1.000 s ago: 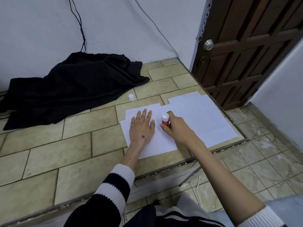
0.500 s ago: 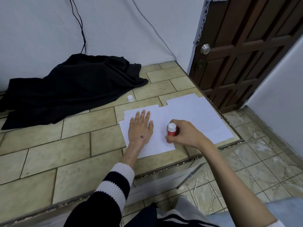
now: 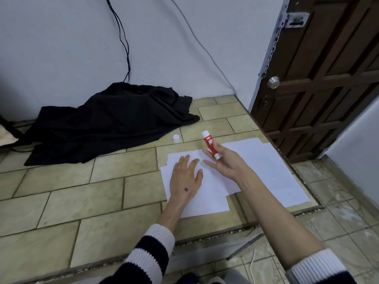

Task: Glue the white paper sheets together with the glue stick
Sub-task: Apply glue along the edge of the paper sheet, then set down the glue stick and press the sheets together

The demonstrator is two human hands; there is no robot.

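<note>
White paper sheets [image 3: 207, 193] under flat, spread left hand [image 3: 185, 180]; right hand [image 3: 222, 160] pinches glue stick [image 3: 210, 144]

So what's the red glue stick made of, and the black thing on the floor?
The glue stick in the right hand looks like smooth, hard plastic: a glossy red tube with white ends. The black thing looks like soft, matte cloth, since it lies crumpled in folds. What kind of fabric, I cannot tell.

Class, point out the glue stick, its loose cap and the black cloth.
glue stick [image 3: 209, 142]: head view, on its red label.
cap [image 3: 176, 138]: head view, on its white side.
black cloth [image 3: 106, 124]: head view, on its crumpled middle.
</note>
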